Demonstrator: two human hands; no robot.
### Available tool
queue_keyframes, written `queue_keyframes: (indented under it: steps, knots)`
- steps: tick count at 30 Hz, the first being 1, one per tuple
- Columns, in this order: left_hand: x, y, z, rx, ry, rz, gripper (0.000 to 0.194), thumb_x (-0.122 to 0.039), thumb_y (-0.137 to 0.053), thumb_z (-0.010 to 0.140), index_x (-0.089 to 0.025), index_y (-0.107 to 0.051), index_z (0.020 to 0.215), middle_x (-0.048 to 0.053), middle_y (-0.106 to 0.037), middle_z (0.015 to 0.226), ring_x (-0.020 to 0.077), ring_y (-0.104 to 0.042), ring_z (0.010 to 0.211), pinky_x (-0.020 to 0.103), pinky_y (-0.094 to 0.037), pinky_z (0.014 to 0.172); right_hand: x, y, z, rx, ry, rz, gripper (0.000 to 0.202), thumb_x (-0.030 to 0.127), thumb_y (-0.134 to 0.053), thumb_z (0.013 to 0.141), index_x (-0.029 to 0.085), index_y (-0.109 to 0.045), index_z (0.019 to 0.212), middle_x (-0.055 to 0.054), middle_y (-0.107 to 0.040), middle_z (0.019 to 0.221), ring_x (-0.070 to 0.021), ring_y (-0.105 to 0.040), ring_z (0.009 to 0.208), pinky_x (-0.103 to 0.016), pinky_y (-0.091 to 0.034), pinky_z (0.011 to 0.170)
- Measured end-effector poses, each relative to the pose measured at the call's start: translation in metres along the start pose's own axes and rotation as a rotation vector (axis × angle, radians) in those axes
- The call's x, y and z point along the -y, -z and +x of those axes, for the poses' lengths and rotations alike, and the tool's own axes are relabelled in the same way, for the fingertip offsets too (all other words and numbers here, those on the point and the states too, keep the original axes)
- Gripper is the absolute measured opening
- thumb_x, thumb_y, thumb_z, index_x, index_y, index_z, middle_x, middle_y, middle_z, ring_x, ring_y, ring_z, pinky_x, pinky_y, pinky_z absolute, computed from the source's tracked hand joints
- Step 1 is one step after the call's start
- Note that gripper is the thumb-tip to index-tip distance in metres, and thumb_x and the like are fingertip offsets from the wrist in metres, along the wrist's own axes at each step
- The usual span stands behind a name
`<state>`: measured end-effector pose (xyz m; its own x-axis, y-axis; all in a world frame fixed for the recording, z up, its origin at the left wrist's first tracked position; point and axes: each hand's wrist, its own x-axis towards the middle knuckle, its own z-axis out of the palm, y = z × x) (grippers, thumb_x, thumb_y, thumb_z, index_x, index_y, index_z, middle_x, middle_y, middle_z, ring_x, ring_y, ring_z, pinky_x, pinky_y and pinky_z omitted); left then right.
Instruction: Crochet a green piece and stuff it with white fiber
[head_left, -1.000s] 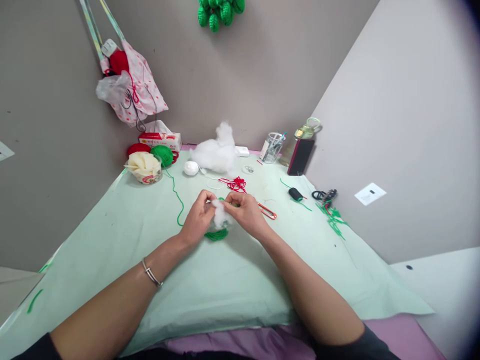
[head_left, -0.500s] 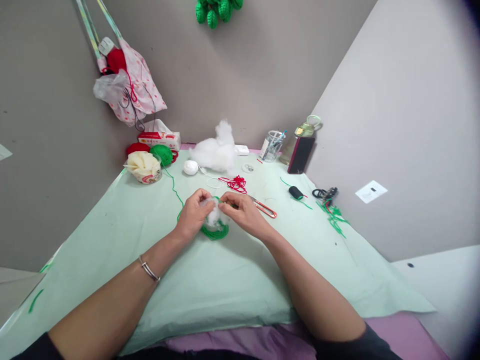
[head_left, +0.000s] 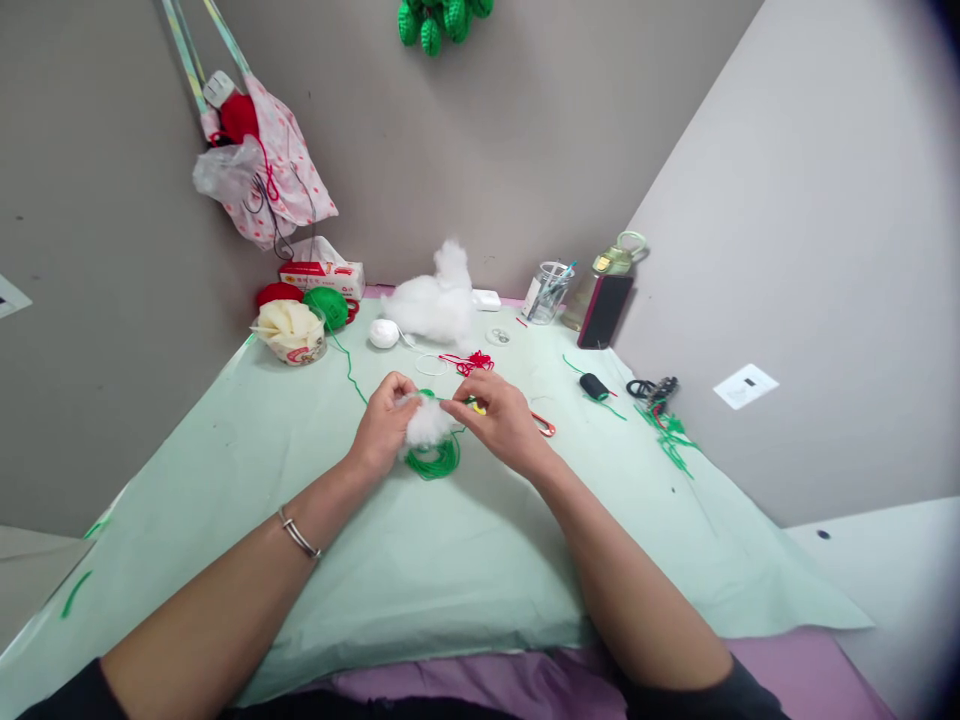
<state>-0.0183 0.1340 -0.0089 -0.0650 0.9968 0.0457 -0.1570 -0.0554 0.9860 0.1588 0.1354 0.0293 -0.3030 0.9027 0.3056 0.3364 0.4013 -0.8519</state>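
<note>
My left hand (head_left: 383, 425) pinches a tuft of white stuffing (head_left: 427, 422) with a bit of green crochet showing at its top edge. On the right of the tuft, my right hand (head_left: 499, 418) is closed, thumb and forefinger together on a thin tool whose yellow part (head_left: 478, 408) shows between the fingers. Beneath the stuffing, loops of green yarn (head_left: 433, 462) lie on the pale green cloth (head_left: 420, 570). Partly hidden behind my right hand are orange-handled snips (head_left: 543, 425).
A white stuffing pile (head_left: 431, 305), white yarn ball (head_left: 384, 334) and red yarn (head_left: 472, 363) lie beyond my hands. Back left: a bowl (head_left: 292, 345), green yarn ball (head_left: 327, 307), tissue box (head_left: 322, 278). Right: glass jar (head_left: 547, 293), phone (head_left: 604, 311), black thread spool (head_left: 594, 386).
My right hand has moved slightly away from my left, and the yellow part of its tool now shows. More of the snips is covered. The view has shifted a little.
</note>
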Motion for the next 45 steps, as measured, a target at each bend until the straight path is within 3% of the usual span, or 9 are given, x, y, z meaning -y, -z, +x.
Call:
queue_keyframes:
  steps: [3, 5, 9, 12, 16, 27, 36, 41, 45]
  knots:
    - [-0.005, -0.001, -0.003, 0.068, 0.060, -0.048, 0.025, -0.029, -0.071, 0.072, -0.023, -0.048, 0.077, -0.007, -0.049, 0.066, 0.0102, -0.042, 0.053, 0.022, -0.033, 0.050, 0.004, 0.002, 0.000, 0.047, -0.003, 0.202, 0.034, 0.045, -0.063, 0.091, 0.022, -0.052, 0.067, -0.006, -0.069, 0.095, -0.0188, -0.061, 0.087, -0.032, -0.046, 0.074]
    - [-0.008, -0.003, -0.005, 0.126, 0.100, -0.078, 0.026, -0.030, -0.074, 0.070, -0.023, -0.050, 0.078, -0.007, -0.051, 0.065, 0.0100, -0.043, 0.051, 0.022, -0.033, 0.049, 0.004, 0.003, 0.001, 0.076, -0.028, 0.308, 0.033, 0.048, -0.055, 0.093, 0.023, -0.049, 0.072, -0.005, -0.070, 0.098, -0.0147, -0.060, 0.071, -0.030, -0.045, 0.062]
    - [-0.011, -0.003, -0.007, 0.166, 0.148, -0.143, 0.029, -0.033, -0.076, 0.072, -0.022, -0.050, 0.078, -0.008, -0.051, 0.061, 0.0093, -0.042, 0.047, 0.022, -0.032, 0.047, 0.004, 0.003, 0.000, 0.041, -0.073, 0.276, 0.015, 0.034, -0.062, 0.088, 0.024, -0.054, 0.096, -0.004, -0.068, 0.112, -0.0077, -0.047, 0.056, -0.027, -0.041, 0.056]
    - [-0.010, 0.001, -0.004, 0.135, 0.158, -0.177, 0.028, -0.033, -0.075, 0.078, -0.022, -0.050, 0.080, -0.008, -0.049, 0.061, 0.0081, -0.041, 0.047, 0.021, -0.031, 0.045, 0.004, -0.001, -0.002, 0.092, -0.037, 0.078, 0.013, 0.024, -0.064, 0.084, 0.021, -0.062, 0.096, -0.001, -0.068, 0.093, -0.0113, -0.053, 0.068, -0.027, -0.042, 0.067]
    - [-0.006, 0.001, -0.002, 0.115, 0.157, -0.179, 0.021, -0.030, -0.067, 0.094, -0.017, -0.054, 0.084, -0.007, -0.050, 0.067, 0.0065, -0.040, 0.049, 0.019, -0.033, 0.044, 0.002, -0.010, -0.003, 0.136, -0.052, 0.046, 0.004, 0.022, -0.060, 0.083, 0.020, -0.062, 0.080, 0.005, -0.054, 0.064, -0.0118, -0.046, 0.062, -0.027, -0.035, 0.061]
    - [0.003, -0.006, -0.008, 0.094, 0.032, -0.065, 0.023, -0.018, -0.073, 0.072, -0.021, -0.052, 0.081, -0.007, -0.052, 0.074, 0.0094, -0.046, 0.061, 0.020, -0.035, 0.053, -0.013, -0.019, 0.002, 0.025, -0.133, 0.052, 0.014, 0.030, -0.060, 0.078, 0.021, -0.056, 0.068, 0.006, -0.042, 0.058, -0.0112, -0.035, 0.056, -0.027, -0.025, 0.054]
    - [-0.014, -0.005, -0.011, 0.204, 0.077, -0.059, 0.027, -0.042, -0.071, 0.081, -0.020, -0.057, 0.088, -0.004, -0.056, 0.075, 0.0117, -0.051, 0.064, 0.023, -0.041, 0.058, -0.011, -0.015, 0.003, -0.091, -0.145, -0.074, 0.017, 0.026, -0.060, 0.075, 0.022, -0.048, 0.064, 0.007, -0.035, 0.057, -0.0116, -0.031, 0.057, -0.028, -0.022, 0.056]
    - [-0.008, -0.002, -0.006, 0.182, 0.100, -0.022, 0.034, -0.042, -0.080, 0.074, -0.019, -0.058, 0.088, -0.004, -0.060, 0.070, 0.0129, -0.053, 0.060, 0.024, -0.041, 0.055, -0.005, -0.012, 0.000, 0.004, -0.101, -0.055, 0.014, 0.027, -0.057, 0.080, 0.022, -0.048, 0.069, 0.007, -0.038, 0.059, -0.0118, -0.033, 0.059, -0.028, -0.024, 0.057]
    - [-0.001, 0.002, 0.000, 0.049, 0.049, 0.020, 0.026, -0.024, -0.081, 0.074, -0.019, -0.056, 0.079, -0.008, -0.051, 0.065, 0.0089, -0.044, 0.057, 0.020, -0.035, 0.052, 0.006, -0.010, -0.003, 0.164, -0.072, 0.006, 0.009, 0.024, -0.049, 0.083, 0.020, -0.057, 0.081, 0.006, -0.043, 0.063, -0.0124, -0.037, 0.061, -0.027, -0.029, 0.058]
